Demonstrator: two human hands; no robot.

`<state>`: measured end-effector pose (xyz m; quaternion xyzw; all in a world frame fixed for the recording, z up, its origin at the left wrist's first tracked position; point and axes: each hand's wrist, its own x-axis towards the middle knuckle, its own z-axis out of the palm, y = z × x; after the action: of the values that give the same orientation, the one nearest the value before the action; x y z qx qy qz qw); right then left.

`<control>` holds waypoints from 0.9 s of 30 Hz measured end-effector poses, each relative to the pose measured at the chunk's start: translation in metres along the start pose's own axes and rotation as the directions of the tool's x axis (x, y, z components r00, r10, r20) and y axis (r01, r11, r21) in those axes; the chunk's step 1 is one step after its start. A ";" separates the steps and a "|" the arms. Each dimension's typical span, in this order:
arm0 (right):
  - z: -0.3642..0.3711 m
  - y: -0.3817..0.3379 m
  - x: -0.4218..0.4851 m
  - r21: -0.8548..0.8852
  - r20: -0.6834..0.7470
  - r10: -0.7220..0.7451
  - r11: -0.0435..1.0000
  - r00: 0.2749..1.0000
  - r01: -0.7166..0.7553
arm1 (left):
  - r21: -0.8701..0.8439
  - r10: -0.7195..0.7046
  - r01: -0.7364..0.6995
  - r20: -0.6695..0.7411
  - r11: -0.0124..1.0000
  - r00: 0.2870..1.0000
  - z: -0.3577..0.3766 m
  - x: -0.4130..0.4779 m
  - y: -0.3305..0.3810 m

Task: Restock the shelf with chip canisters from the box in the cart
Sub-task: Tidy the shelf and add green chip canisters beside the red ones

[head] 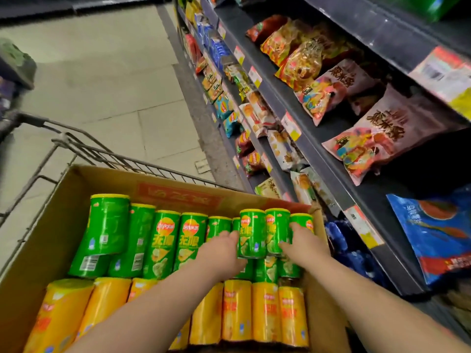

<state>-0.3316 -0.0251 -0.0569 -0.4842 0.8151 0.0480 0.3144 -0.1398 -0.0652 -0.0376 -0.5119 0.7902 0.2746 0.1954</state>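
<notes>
An open cardboard box point(63, 225) in the wire cart point(84, 149) holds a far row of green chip canisters point(163, 240) and a near row of yellow ones point(237, 309), all lying down. At the right end of the green row, two green canisters sit raised above the others. My left hand point(224, 248) grips the left raised canister point(252, 233) from its left side. My right hand point(302, 242) grips the right raised canister point(276, 229), thumb across its front. The dark shelf point(318, 138) runs along the right.
The shelf tiers carry snack bags point(305, 59) and blue bags point(438, 233) behind price tags. The tiled aisle floor point(102, 80) stretches ahead on the left. The cart's wire rim stands just beyond the box's far wall.
</notes>
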 end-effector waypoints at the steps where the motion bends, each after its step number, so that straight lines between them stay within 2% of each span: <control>1: 0.002 0.000 0.006 0.028 0.002 0.006 1.000 1.000 -0.006 | -0.037 -0.012 0.013 0.010 0.999 1.000 0.001 0.008 0.002; 5: 0.014 0.001 0.024 0.157 0.036 0.074 0.984 0.997 -0.079 | -0.296 -0.108 0.123 0.067 0.947 0.992 0.007 0.035 0.011; 8: 0.022 0.002 0.031 0.178 0.027 0.105 0.978 0.994 -0.108 | -0.517 -0.193 0.228 0.121 0.825 0.974 0.015 0.050 0.014; 10: 0.024 0.002 0.034 0.158 0.014 0.115 0.981 0.993 -0.115 | -0.589 -0.224 0.275 0.160 0.760 0.961 0.021 0.057 0.015; 14: 0.024 -0.001 0.038 0.111 0.004 0.138 0.984 0.990 -0.138 | -0.650 -0.236 0.303 0.191 0.697 0.953 0.032 0.062 0.013; 20: 0.022 -0.012 0.036 0.082 -0.003 0.166 0.983 0.986 -0.165 | -0.659 -0.258 0.298 0.161 0.690 0.953 0.035 0.057 0.007; 27: 0.029 -0.021 0.014 0.248 0.064 0.134 0.958 0.989 -0.146 | -0.691 -0.279 0.281 0.119 0.666 0.953 0.035 0.021 -0.016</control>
<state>-0.3060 -0.0355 -0.0828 -0.3801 0.8393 -0.0224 0.3880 -0.1320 -0.0629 -0.0806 -0.6619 0.5384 0.5208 0.0280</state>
